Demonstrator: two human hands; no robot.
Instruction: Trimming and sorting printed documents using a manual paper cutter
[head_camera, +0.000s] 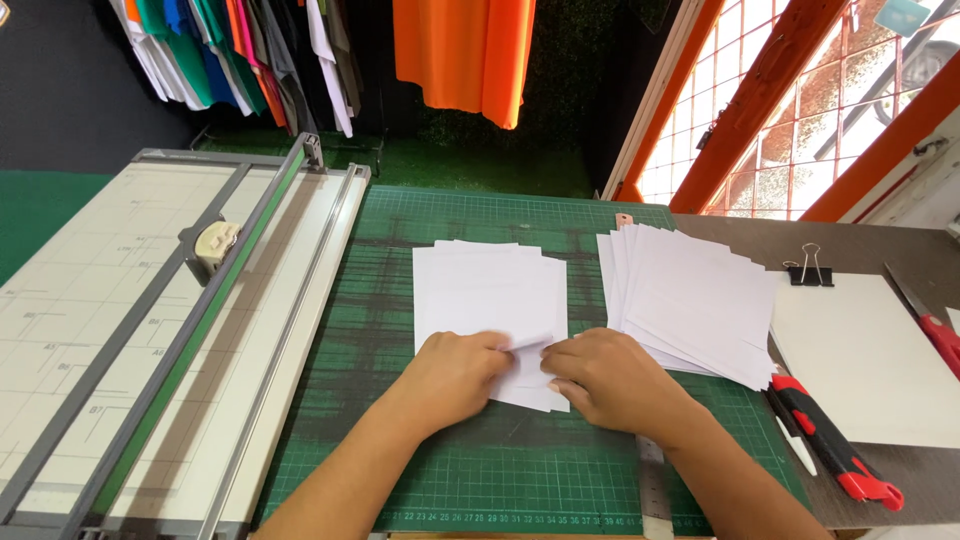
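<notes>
No packages, labels, signs or screens show here. The nearest things to them are printed markings: pale ruled lines and figures on the green cutting mat (470, 470) on the bench, and a faint measuring grid on the cream bed of the paper trimmer (90, 300) to its left.

1. Paper stack (490, 300): white rectangular sheets, loosely squared, lying flat on the green cutting mat (460, 470) at picture centre.
2. Top sheets: slightly fanned at 12 o'clock; near edge at 6 o'clock lifted and pinched between left hand (452, 378) and right hand (608, 380).
</notes>
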